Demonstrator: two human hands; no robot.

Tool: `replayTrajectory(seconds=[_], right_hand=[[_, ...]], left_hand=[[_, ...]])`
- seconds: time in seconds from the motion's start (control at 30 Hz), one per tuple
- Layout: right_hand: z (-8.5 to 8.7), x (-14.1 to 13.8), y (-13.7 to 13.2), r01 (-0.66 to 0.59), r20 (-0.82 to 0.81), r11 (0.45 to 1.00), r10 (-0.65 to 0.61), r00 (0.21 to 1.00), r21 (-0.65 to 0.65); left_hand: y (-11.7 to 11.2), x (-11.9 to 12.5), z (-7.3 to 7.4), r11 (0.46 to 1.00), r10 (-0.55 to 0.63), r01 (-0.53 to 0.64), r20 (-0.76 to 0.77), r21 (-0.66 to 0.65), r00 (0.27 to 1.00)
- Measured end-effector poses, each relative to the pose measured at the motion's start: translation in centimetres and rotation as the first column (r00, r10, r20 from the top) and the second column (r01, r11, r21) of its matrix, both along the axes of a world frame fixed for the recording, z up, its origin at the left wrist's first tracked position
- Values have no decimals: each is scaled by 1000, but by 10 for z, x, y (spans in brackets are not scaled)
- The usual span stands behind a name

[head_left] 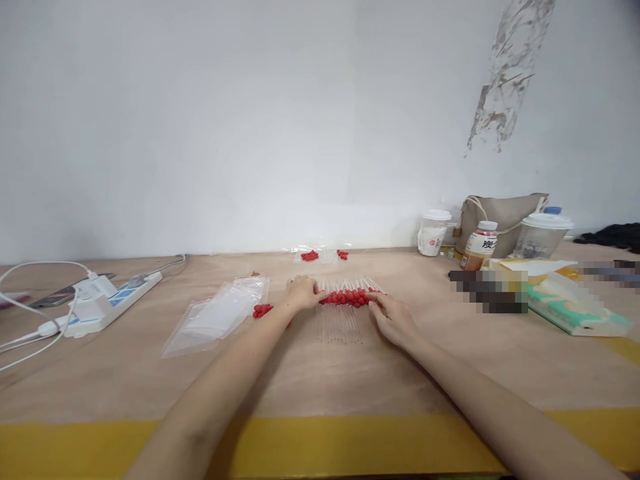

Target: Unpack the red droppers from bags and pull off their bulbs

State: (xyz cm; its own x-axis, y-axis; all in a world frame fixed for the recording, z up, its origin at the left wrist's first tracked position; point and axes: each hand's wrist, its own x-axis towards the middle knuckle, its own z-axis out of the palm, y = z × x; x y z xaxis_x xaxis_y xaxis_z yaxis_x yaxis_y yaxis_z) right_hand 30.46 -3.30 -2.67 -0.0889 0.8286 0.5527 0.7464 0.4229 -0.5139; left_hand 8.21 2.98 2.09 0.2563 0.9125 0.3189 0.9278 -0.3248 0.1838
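A row of red berry-like heads on thin pale stems (349, 297) lies on the table in front of me, the stems fanning out toward the wall and toward me. My left hand (301, 292) is closed at the row's left end, its fingers bent against the heads. At the right end, my right hand (393, 317) has its thumb and fingers on the outermost heads. Beside my left wrist sits a smaller cluster of red heads (263, 311), partly hidden by the forearm. Clear zip bags (217, 317) overlap to the left.
More red-headed stems in clear plastic (310, 255) lie by the wall. At left is a white power strip (120, 303) with cables and a phone (60, 293). At right stand a paper cup (433, 233), a bottle (480, 247), a bag (505, 213), a plastic cup (543, 237) and a tissue pack (575, 310).
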Motion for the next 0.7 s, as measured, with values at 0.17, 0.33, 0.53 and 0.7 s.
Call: replayTrajectory(seconds=[0.17,0.33,0.53,0.7], right_hand=[[-1,-1,-1,-7,2,1000,7,1000,4],[-3,0,0,-22,-8,998,23,1000,63],[4,-10,-13,-57,109,942,22,994,330],[7,-22,-23,-237,353,891,94,931,387]], left_hand=[[5,0,-1,998,57,-56,41,-35,998],[-13,-13,1,993,107,-112,119,36,987],[-64,-36,-16,890,-211,171,49,423,976],[-83,-37,-36,768,-334,334,-102,546,937]])
